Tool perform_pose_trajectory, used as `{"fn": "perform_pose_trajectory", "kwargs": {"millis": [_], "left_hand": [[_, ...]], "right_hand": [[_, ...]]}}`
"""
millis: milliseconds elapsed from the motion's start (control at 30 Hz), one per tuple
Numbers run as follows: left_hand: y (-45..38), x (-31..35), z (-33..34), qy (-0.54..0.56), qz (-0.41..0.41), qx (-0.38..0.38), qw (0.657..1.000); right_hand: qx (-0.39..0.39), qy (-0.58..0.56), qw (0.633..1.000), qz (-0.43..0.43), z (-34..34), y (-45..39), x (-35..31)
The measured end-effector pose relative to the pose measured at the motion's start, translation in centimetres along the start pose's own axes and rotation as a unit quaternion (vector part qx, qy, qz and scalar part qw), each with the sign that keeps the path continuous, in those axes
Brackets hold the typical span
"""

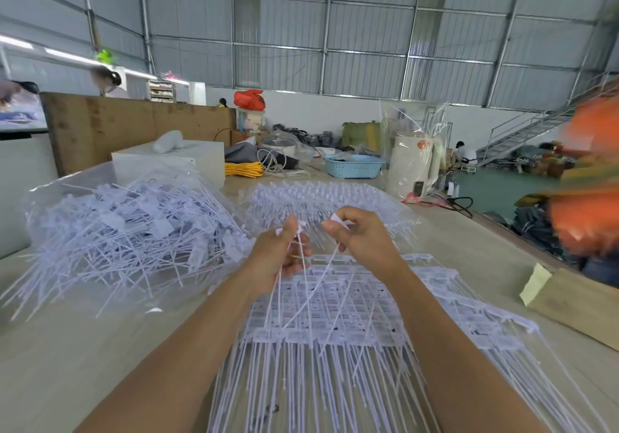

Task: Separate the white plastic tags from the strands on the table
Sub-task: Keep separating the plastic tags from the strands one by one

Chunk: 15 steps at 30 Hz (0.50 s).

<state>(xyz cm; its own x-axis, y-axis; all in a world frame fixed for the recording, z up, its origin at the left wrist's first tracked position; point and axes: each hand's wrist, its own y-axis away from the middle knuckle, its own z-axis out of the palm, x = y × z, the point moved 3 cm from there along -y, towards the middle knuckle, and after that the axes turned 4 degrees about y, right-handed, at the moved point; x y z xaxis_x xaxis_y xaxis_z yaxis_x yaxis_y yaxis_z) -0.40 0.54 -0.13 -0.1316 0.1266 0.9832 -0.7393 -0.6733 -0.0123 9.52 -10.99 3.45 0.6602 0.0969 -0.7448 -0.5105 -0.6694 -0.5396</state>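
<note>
A clear bag of loose white tags (pixel 127 231) lies at the left of the table (pixel 100 349). The left hand (pixel 278 255) grips a bunch of tag strands (pixel 303 265); just beside it the right hand (pixel 358 238) pinches one white tag (pixel 336 219), both raised over the joined tag sheets (pixel 335 325) spread on the table below

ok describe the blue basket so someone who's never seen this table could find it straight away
Start at the long pale wooden table and look to its far end, past both heaps of white tags. The blue basket sits there between a coil of yellow cord and a tall cream appliance. It is the only light blue thing there, with perforated sides.
</note>
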Motion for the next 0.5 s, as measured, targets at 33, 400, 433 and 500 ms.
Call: {"fn": "perform_pose_trajectory", "kwargs": {"millis": [33, 400, 433, 500], "left_hand": [[0.0, -0.1, 0.0, 0.004, -0.003, 0.008, 1.0], [0.5, 0.3, 3.2, -0.071, 0.022, -0.076, 0.994], [0.4, 0.3, 3.5, -0.081, 0.028, -0.076, 0.993], [0.2, 0.4, 3.9, -0.117, 0.041, -0.066, 0.99]], "right_hand": [[0.0, -0.001, 1.0, -0.005, 0.0, 0.0, -0.2], [-0.057, -0.005, 0.998, -0.005, -0.8, 0.4, 0.4], [-0.065, -0.038, 0.997, 0.021, -1.1, 0.4, 0.7], [-0.082, -0.079, 0.991, 0.065, -2.0, 0.5, 1.4]]}}
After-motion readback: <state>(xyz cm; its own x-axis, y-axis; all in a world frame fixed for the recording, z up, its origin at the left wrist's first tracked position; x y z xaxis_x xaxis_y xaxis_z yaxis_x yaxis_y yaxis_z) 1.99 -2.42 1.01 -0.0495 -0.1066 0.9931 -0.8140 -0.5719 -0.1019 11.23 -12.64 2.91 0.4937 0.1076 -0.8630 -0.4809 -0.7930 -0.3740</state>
